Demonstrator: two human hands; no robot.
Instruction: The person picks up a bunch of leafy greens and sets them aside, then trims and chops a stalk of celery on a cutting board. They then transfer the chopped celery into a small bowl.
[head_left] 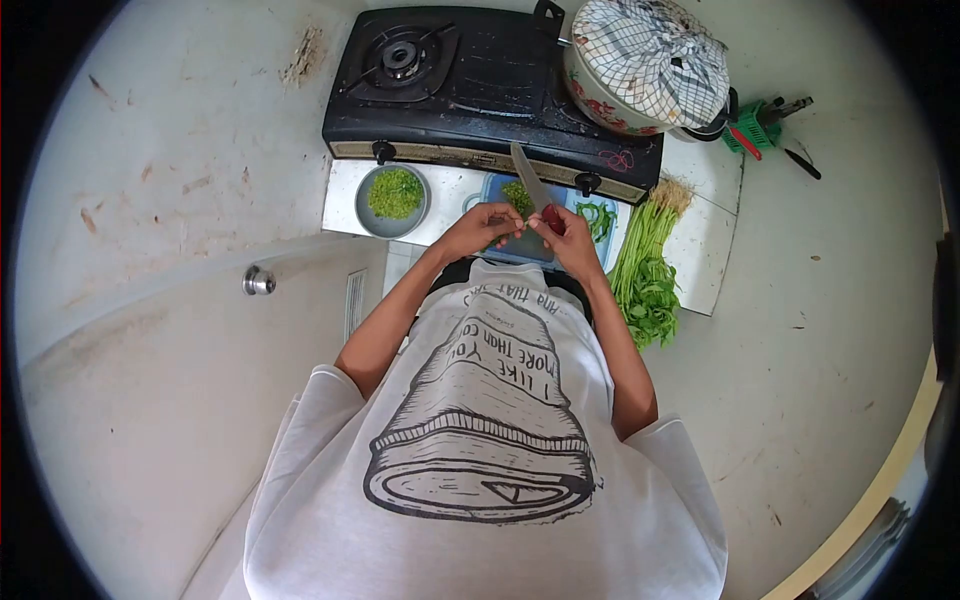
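Note:
In my right hand (pixel 568 240) is a kitchen knife (pixel 530 174) with a reddish handle, its blade pointing away from me toward the stove. My left hand (pixel 482 228) is closed, fingertips pinched together and meeting the right fingertips; whatever they hold is too small to make out. Both hands are above a blue chopping board (pixel 492 187). Finely chopped greens (pixel 518 197) lie on the board between the hands. Longer cut green pieces (pixel 597 218) lie to the right of my right hand.
A grey bowl (pixel 364 212) of chopped greens stands left. Leafy stalks with roots (pixel 645 250) lie right, overhanging the counter edge. Behind the board is a black gas stove (pixel 500 75) bearing a cloth-covered pot (pixel 610 100). A green basket (pixel 748 130) holds utensils at the far right.

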